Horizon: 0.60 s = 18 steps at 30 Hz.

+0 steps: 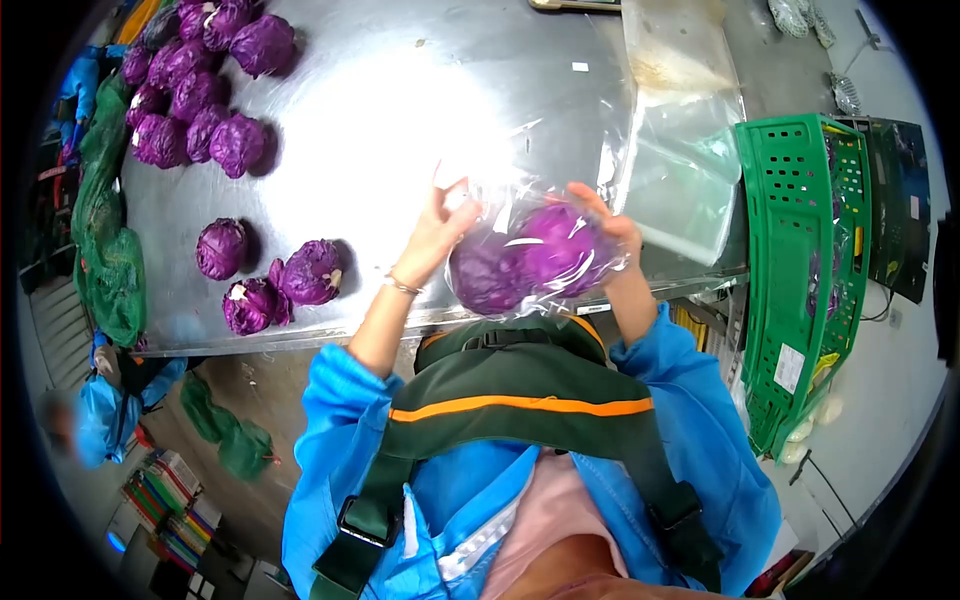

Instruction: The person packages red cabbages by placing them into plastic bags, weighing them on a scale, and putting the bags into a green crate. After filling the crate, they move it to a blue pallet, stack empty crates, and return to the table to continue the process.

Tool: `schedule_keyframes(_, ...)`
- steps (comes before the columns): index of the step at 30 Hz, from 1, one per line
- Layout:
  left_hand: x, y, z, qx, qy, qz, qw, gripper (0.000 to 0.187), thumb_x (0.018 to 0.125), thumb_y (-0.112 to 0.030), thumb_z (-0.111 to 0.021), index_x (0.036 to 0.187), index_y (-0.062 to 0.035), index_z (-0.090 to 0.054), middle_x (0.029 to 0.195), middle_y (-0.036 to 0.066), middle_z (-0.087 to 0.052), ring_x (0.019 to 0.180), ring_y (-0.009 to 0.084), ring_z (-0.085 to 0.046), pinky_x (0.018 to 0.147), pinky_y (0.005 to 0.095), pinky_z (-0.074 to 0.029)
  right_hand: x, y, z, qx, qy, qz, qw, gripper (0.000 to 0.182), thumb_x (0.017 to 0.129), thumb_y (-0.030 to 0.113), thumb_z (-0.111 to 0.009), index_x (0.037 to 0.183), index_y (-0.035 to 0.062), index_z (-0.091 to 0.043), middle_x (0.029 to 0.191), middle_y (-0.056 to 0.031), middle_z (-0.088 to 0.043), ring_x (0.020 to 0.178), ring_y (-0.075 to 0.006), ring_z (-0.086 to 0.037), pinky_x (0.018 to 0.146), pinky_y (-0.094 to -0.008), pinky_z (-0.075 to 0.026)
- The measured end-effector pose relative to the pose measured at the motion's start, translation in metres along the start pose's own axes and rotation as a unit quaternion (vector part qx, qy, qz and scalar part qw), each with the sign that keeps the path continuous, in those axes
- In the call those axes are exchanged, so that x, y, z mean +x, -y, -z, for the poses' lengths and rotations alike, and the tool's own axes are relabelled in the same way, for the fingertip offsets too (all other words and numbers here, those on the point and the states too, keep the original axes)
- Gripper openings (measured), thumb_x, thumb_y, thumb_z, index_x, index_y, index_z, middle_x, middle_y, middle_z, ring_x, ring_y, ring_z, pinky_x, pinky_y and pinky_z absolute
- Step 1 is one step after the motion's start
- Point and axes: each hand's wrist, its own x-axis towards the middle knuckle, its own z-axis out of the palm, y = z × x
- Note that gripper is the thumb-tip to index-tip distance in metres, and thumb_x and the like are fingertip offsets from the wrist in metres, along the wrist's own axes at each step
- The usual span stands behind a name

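Note:
A clear plastic bag point(510, 200) holds two red cabbages, a bright one point(562, 248) on the right and a darker one point(486, 274) on the left. It hangs at the near edge of the metal table, in front of my body. My left hand point(443, 230) grips the bag's upper left side, with the thumb pointing across it. On the other side, the fingers of my right hand point(618, 240) are closed on the bag's right edge. Glare from the plastic hides parts of both cabbages.
Loose red cabbages point(312, 272) sit on the metal table point(400, 130), with a larger pile point(198, 96) at the far left. Flat clear bags point(680, 190) lie to the right. A green crate point(790, 250) stands beyond them. Green netting point(100, 220) hangs at the left edge.

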Motion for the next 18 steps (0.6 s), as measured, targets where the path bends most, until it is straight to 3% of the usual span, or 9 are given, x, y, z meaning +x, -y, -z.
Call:
schedule_keyframes(3,-0.007,0.028,-0.016,-0.022,-0.022,0.055,0.998,0.030,0.083,-0.015,-0.064,0.108,0.0021,-0.059,0.103,0.011,-0.063,0.086,0.0117,-0.059,0.076,0.0244,-0.048,0.010,-0.016,0.005,-0.158,0.004,0.029,0.987,0.062,0.066,0.009,-0.051,0.126,-0.0037,-0.041,0.127,-0.0239,-0.044,0.114,-0.0327,-0.047,0.100,-0.0406,-0.038)
schedule_keyframes(7,-0.040,0.043,-0.013,-0.109,-0.031,0.004,0.994,0.014,0.084,-0.004,-0.061,0.096,0.0017,-0.064,0.094,0.007,-0.066,0.089,0.0116,-0.059,0.079,0.0238,-0.047,-0.001,-0.028,-0.003,-0.197,0.020,0.078,0.977,0.059,0.066,0.004,-0.048,0.124,-0.0042,-0.043,0.125,-0.0209,-0.047,0.118,-0.0291,-0.043,0.100,-0.0398,-0.035)
schedule_keyframes(10,-0.068,0.039,0.007,0.011,0.022,-0.202,0.979,0.014,0.080,0.001,-0.059,0.093,-0.0018,-0.065,0.094,0.008,-0.067,0.104,0.0211,-0.057,0.091,0.0329,-0.042,-0.024,-0.023,-0.013,-0.187,0.002,0.109,0.976,0.056,0.070,0.005,-0.049,0.125,-0.0022,-0.043,0.126,-0.0190,-0.046,0.121,-0.0263,-0.040,0.101,-0.0398,-0.033)
schedule_keyframes(11,-0.071,0.045,0.014,0.078,0.033,-0.233,0.969,0.014,0.080,0.001,-0.059,0.093,-0.0026,-0.065,0.094,0.007,-0.067,0.105,0.0218,-0.057,0.092,0.0339,-0.041,-0.032,-0.021,-0.012,-0.188,-0.011,0.116,0.975,0.056,0.071,0.006,-0.049,0.126,-0.0016,-0.043,0.127,-0.0187,-0.046,0.121,-0.0257,-0.040,0.101,-0.0396,-0.032)
schedule_keyframes(12,-0.074,0.049,0.020,0.146,0.043,-0.264,0.952,0.014,0.080,0.001,-0.058,0.092,-0.0035,-0.065,0.094,0.007,-0.067,0.106,0.0226,-0.056,0.093,0.0348,-0.040,-0.038,-0.021,-0.003,-0.312,-0.093,0.050,0.944,0.050,0.077,0.009,-0.050,0.126,0.0003,-0.043,0.127,-0.0156,-0.047,0.120,-0.0224,-0.041,0.100,-0.0367,-0.032)
schedule_keyframes(13,-0.078,0.054,0.023,0.214,0.053,-0.293,0.930,0.014,0.080,0.000,-0.058,0.092,-0.0043,-0.065,0.094,0.006,-0.067,0.107,0.0233,-0.056,0.094,0.0357,-0.039,-0.044,-0.029,0.002,-0.339,-0.114,0.007,0.934,0.049,0.079,0.009,-0.050,0.126,0.0009,-0.043,0.127,-0.0145,-0.047,0.119,-0.0215,-0.042,0.099,-0.0355,-0.033)
schedule_keyframes(15,-0.082,0.060,0.023,0.192,0.023,-0.241,0.951,0.011,0.080,-0.001,-0.059,0.088,-0.0052,-0.065,0.094,0.004,-0.067,0.110,0.0230,-0.054,0.094,0.0362,-0.038,-0.056,-0.045,0.011,-0.391,-0.155,-0.077,0.904,0.046,0.081,0.010,-0.051,0.126,0.0021,-0.043,0.126,-0.0123,-0.048,0.118,-0.0196,-0.044,0.098,-0.0332,-0.034)
schedule_keyframes(17,-0.087,0.057,0.027,0.174,0.005,-0.219,0.960,0.009,0.080,-0.001,-0.059,0.087,-0.0050,-0.064,0.094,0.004,-0.067,0.111,0.0226,-0.054,0.092,0.0358,-0.039,-0.063,-0.057,0.025,-0.437,-0.191,-0.031,0.879,0.049,0.080,0.006,-0.051,0.128,0.0032,-0.043,0.126,-0.0115,-0.048,0.117,-0.0197,-0.045,0.098,-0.0324,-0.034)
schedule_keyframes(18,-0.087,0.053,0.032,0.263,0.032,-0.266,0.927,0.011,0.079,-0.001,-0.059,0.088,-0.0063,-0.063,0.095,0.004,-0.066,0.109,0.0220,-0.055,0.091,0.0362,-0.038,-0.066,-0.061,0.031,-0.461,-0.205,-0.009,0.863,0.050,0.079,0.004,-0.051,0.128,0.0037,-0.042,0.127,-0.0111,-0.049,0.116,-0.0198,-0.046,0.097,-0.0320,-0.034)
